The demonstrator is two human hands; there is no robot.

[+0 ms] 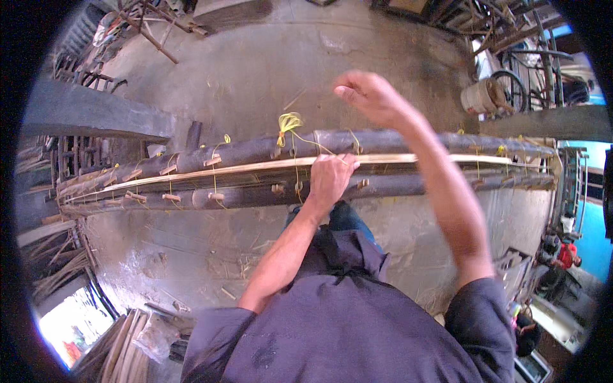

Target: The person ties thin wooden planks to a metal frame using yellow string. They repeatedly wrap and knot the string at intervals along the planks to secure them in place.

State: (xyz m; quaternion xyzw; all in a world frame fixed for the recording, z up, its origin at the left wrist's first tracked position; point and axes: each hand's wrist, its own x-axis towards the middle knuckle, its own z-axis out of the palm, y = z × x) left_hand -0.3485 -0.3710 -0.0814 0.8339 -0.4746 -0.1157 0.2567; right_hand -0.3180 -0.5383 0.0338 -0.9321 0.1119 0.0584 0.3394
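Across in front of me lies a long frame of two dark bamboo poles [249,195], with pale split strips [255,164] running lengthwise between them. My left hand [329,180] is closed over the strips near the middle, and its fingertips pinch a yellow string [311,142] there. That string leads to a looped yellow bundle [289,125] at the far pole. Raised above and beyond the far pole, my right hand [367,96] is slightly blurred with its fingers curled. What it holds, if anything, cannot be made out.
Small wooden pegs [216,196] with yellow ties line both poles. A low wall [96,112] stands at the far left, a white bucket [482,97] at the far right. Bamboo pieces [124,348] lean at the near left; a person in red [566,255] is at the right.
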